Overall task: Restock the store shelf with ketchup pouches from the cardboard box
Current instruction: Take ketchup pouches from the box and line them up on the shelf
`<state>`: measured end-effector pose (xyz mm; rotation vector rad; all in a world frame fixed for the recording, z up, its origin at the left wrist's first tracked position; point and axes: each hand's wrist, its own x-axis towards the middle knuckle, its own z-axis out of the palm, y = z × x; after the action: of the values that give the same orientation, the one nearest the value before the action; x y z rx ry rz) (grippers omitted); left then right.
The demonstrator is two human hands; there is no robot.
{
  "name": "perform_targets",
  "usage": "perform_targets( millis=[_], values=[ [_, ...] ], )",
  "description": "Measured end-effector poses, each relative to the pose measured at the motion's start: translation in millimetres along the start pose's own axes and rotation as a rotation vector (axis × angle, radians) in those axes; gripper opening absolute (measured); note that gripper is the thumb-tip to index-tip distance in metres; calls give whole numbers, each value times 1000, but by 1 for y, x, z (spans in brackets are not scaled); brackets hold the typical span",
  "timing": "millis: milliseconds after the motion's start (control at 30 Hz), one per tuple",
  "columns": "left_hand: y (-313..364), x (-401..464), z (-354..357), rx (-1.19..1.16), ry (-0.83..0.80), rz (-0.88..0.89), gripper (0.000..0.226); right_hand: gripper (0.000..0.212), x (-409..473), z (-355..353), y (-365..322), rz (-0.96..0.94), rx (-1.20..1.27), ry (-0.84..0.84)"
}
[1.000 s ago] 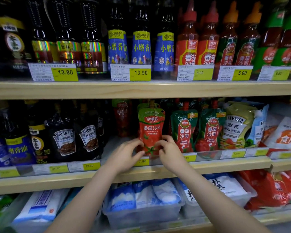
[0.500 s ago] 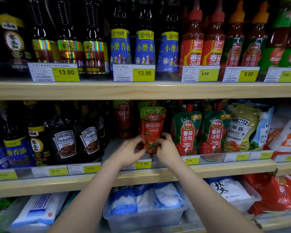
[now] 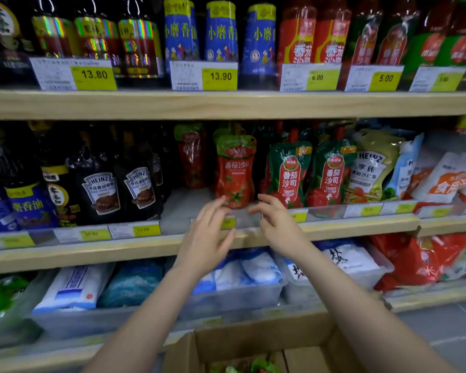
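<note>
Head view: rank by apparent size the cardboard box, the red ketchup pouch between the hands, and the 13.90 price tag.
1. Cardboard box, though cropped and nearest the camera, so unsure.
2. Red ketchup pouch.
3. 13.90 price tag, close to the pouch in area.

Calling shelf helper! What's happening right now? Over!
Left hand and right hand open. Red-and-green ketchup pouch standing on wooden middle shelf. Nothing blocking.

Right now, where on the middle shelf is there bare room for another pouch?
Bare shelf floor shows between the Heinz black pepper sauce bottles and the upright red ketchup pouch. Right of that pouch it is crowded: green-topped tomato ketchup pouches and a Heinz salad dressing pouch stand packed together.
</note>
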<state>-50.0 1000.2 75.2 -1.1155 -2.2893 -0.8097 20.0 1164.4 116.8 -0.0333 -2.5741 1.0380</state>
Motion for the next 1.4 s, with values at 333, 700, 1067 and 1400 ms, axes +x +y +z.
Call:
perform_targets(
  millis=[333,700,1067,1400],
  values=[
    [7,-132,71,-123,-409,9,46,33,-149,29,102,303,48,-115],
    [-18,-188,126,135,-727,25,73,23,-221,108,178,737,107,-271],
    [-23,-191,142,28,-702,-79,86,9,-228,170,216,1076,412,-231],
    [-23,-191,143,31,-707,-88,91,8,-222,179,215,1247,691,-49]
  ],
)
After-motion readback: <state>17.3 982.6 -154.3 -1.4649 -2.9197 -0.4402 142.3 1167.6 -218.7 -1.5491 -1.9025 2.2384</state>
